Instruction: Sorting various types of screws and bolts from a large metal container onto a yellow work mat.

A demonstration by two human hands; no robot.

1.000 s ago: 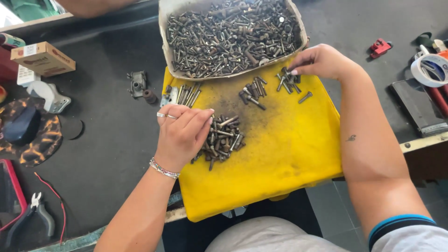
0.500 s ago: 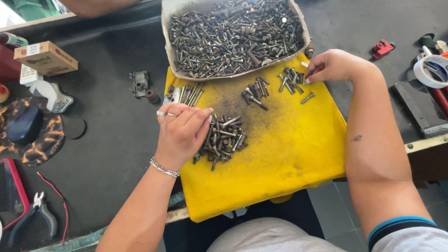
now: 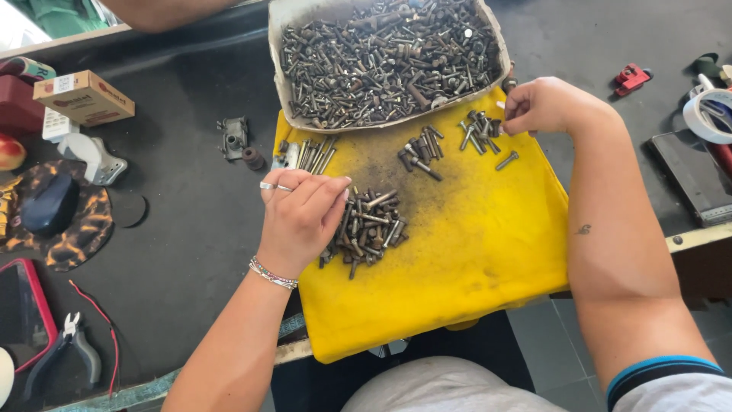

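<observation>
Yellow cloth (image 3: pixel 473 259) spread over the near edge of the dark desk (image 3: pixel 183 229), likely there so small parts stay visible and don't roll off. Grey tray (image 3: pixel 276 46) of mixed bolts and screws (image 3: pixel 389 53) parked at the cloth's far edge, within easy reach of both hands. Four small groups laid apart on the yellow: long thin screws (image 3: pixel 311 155) at far left, a dark cluster (image 3: pixel 422 149) in the middle, another cluster (image 3: pixel 479 130) at far right with one loose bolt (image 3: pixel 507 160) just beside it, and the biggest heap (image 3: pixel 368 229) nearer the body. Spacing looks like sorting by kind.

Left hand (image 3: pixel 301 217), rings and beaded bracelet, fingers drawn together, tips down on the left edge of the big heap; whether a piece is pinched, cannot tell. Right hand (image 3: pixel 545 107) curled, thumb and forefinger pinched on something small at the right cluster, item too tiny to name.

Off to the left: a small tan cardboard box (image 3: pixel 84 98) with a white label, lying flat. Red-handled pliers (image 3: pixel 65 351) near the front edge. Roll of tape (image 3: pixel 709 114) far right.
</observation>
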